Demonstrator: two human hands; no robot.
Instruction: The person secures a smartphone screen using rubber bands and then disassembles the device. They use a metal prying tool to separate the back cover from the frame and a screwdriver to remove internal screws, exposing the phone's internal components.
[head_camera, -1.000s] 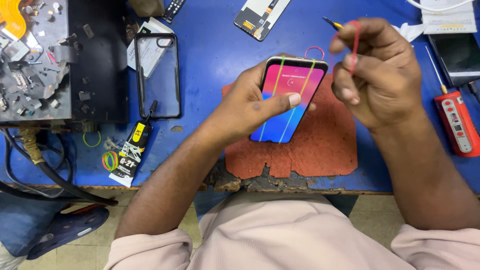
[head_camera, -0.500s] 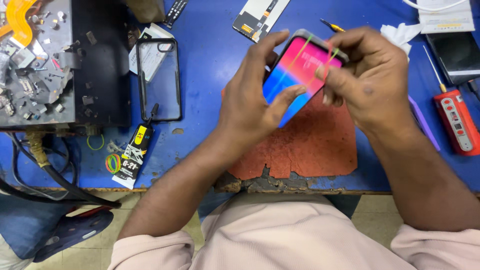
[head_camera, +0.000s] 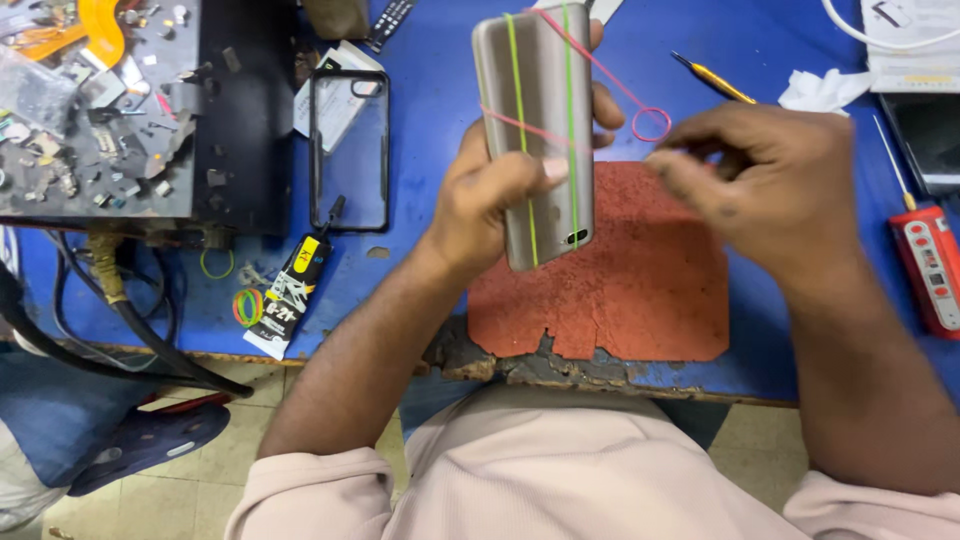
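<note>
The blue-topped bench carries everything, its near edge chipped and worn. At its left end sits a black metal tray scattered with small screws and scraps. A rough red rubber mat lies in the middle of the bench, in front of the person. Above the mat the left hand holds a grey metal-backed phone upright, back toward the camera, its fingers clamped around the edges with the thumb pressed on the back. Two thin green rubber bands run lengthwise along the phone, and a pink rubber band crosses it and loops off the right edge. The right hand hovers just beside that loop, fingers drawn together; whether they pinch the band is hard to tell. Left of the phone lies a clear phone case with a black rim, and below it a black and yellow glue tube. A red tester pen lies at the right edge.
</note>
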